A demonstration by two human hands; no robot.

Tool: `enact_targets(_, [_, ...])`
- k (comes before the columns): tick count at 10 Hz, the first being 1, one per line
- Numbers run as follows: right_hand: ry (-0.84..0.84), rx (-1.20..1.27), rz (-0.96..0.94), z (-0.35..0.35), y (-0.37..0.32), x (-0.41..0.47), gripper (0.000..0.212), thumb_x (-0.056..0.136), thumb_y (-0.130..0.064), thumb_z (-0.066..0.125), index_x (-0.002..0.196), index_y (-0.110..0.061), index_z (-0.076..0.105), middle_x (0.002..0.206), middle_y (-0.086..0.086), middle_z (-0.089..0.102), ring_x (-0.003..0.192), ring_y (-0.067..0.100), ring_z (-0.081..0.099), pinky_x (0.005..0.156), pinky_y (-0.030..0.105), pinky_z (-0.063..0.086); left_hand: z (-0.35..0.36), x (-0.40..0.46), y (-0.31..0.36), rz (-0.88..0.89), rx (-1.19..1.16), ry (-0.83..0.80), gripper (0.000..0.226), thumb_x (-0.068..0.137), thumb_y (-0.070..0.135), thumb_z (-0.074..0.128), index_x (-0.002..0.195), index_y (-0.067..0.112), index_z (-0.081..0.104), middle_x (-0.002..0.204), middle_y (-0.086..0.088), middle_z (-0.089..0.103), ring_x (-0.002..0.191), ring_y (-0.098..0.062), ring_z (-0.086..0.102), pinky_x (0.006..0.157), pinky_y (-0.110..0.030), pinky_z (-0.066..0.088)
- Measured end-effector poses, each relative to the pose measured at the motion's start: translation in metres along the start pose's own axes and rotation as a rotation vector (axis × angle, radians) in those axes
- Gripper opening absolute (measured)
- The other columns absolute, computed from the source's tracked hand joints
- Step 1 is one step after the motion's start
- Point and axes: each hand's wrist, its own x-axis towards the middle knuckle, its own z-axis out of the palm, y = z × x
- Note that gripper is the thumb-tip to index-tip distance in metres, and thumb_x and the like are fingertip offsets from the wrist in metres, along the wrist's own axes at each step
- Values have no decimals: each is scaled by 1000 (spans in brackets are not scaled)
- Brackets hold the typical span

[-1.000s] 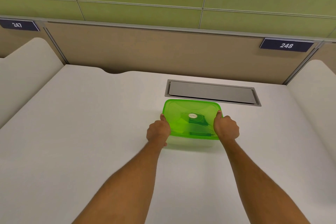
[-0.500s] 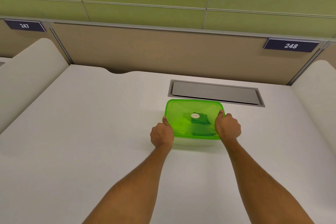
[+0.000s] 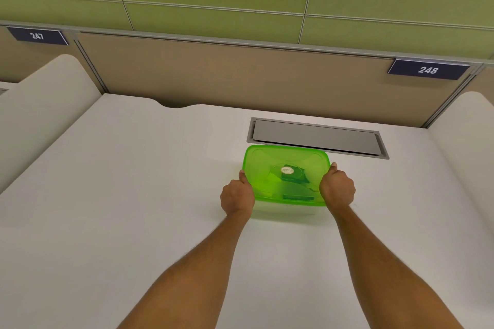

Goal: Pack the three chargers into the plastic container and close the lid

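Now the left hand (image 3: 237,199) clamps the left edge of the translucent green plastic lid (image 3: 270,168), thumb on top; it covers the clear rectangular container (image 3: 283,212) on the white counter (image 3: 133,195), dark shapes inside. Right hand (image 3: 337,189) clamps the opposite edge.

Translucent green lid (image 3: 270,160) seated flat on clear plastic container (image 3: 288,212), dark chargers (image 3: 294,187) dimly visible inside

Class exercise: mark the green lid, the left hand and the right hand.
green lid (image 3: 263,161): head view, far-left part of its top.
left hand (image 3: 236,197): head view, back of hand.
right hand (image 3: 337,189): head view, back of hand.
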Motion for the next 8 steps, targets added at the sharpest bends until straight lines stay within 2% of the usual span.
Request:
enact_targets(3, [-8, 13, 34, -2, -4, -3, 62, 103, -40, 20, 113, 2, 64, 114, 27, 65, 107, 43, 60, 89, 45, 46, -1, 3, 4, -5, 7, -31, 65, 98, 48, 22, 103, -2, 63, 108, -24, 66, 102, -38, 60, 82, -42, 48])
enact_targets(5, [-50, 1, 71, -10, -7, -6, 61, 100, -45, 24, 122, -1, 59, 121, 24, 62, 111, 41, 58, 92, 45, 45, -9, 2, 5, 8, 52, -52, 64, 97, 49, 22, 104, 2, 64, 108, -20, 66, 101, -37, 61, 81, -41, 48])
enact_targets(8, [-104, -37, 75, -27, -12, -8, 69, 97, -57, 25, 122, -3, 59, 123, 21, 62, 112, 40, 58, 91, 43, 45, -35, 17, 4, 196, 243, -60, 64, 94, 53, 22, 102, 8, 66, 108, -14, 67, 99, -33, 61, 79, -35, 45])
